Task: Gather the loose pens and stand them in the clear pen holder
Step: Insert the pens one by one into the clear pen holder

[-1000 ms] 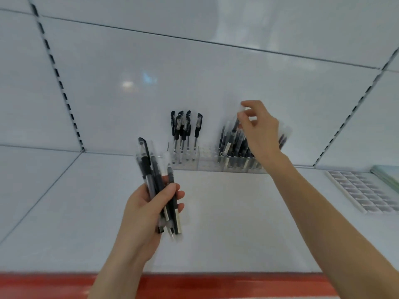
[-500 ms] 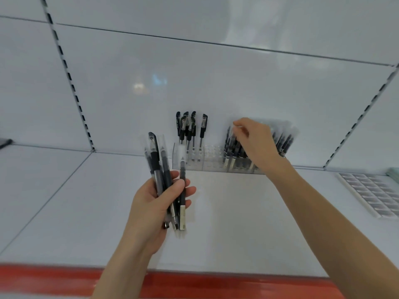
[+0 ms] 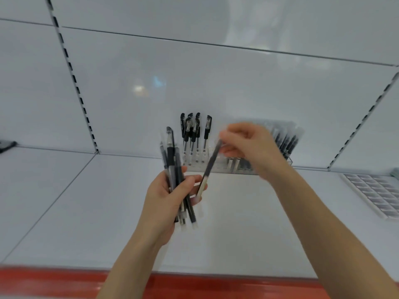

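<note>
My left hand [image 3: 167,196] grips a bundle of several black pens [image 3: 172,167] in clear wrappers, held upright over the white shelf. My right hand [image 3: 248,147] pinches the top of a single black pen [image 3: 208,169], which slants down toward my left hand's fingers. Behind the hands, against the back wall, stands the clear pen holder [image 3: 218,164]. Several black capped pens [image 3: 194,134] stand in its left part and several wrapped pens [image 3: 287,141] lean in its right part, partly hidden by my right hand.
A white shelf [image 3: 86,212] with a red front edge [image 3: 194,285] lies below my hands. A white compartment tray [image 3: 375,193] sits at the right. A slotted upright [image 3: 73,78] runs up the back wall at the left, another at the right. A dark object [image 3: 6,145] shows at the far left.
My right hand has come away from the holder's right side toward my left hand and now pinches one pen from the bundle. The left hand has stayed about where it was.
</note>
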`<state>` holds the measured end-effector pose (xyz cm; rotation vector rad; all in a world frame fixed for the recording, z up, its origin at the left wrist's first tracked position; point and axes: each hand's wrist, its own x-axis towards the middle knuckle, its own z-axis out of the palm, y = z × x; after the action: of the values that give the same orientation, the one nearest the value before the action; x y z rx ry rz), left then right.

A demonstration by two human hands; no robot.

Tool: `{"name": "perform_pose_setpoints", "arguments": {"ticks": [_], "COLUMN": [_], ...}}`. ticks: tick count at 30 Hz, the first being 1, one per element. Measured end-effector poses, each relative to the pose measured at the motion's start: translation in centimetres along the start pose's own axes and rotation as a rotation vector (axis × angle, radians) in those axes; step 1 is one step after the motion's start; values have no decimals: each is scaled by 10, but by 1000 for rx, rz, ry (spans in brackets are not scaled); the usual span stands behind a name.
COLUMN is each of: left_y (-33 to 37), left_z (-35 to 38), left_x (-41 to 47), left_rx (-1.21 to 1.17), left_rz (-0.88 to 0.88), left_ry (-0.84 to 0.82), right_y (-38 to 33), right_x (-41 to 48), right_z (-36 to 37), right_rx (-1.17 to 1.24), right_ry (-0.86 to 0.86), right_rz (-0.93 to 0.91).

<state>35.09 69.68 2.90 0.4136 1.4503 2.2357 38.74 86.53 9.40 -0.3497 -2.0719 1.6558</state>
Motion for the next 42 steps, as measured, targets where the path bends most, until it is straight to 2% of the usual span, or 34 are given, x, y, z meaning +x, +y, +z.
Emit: {"name": "perform_pose_setpoints", "arguments": {"ticks": [2,4,7,15,38,42], "left_y": [0,0,-1,-7,-7,-8], "left_z": [-8,-12,-13,-11,-4,-4], "left_x": [3,4,6,13,10,10], "left_rx": [-8,-7,36,98,101,95], "left_rz": [-4,-9,-15,-22,-16,-25], "left_ry": [49,66,68,55,82,93], "right_y": [-4,-4,1,26,14,20], "right_x": [18,35,56,81,101,100], "right_z": [-16,-28,-37,-29,-38,-34], "right_rx": [7,-147,-335,-584,-657,-727], "right_ry": [184,333,433,288,182,177], "right_rz": [-44,-158,-282,-345,-333,-331]}}
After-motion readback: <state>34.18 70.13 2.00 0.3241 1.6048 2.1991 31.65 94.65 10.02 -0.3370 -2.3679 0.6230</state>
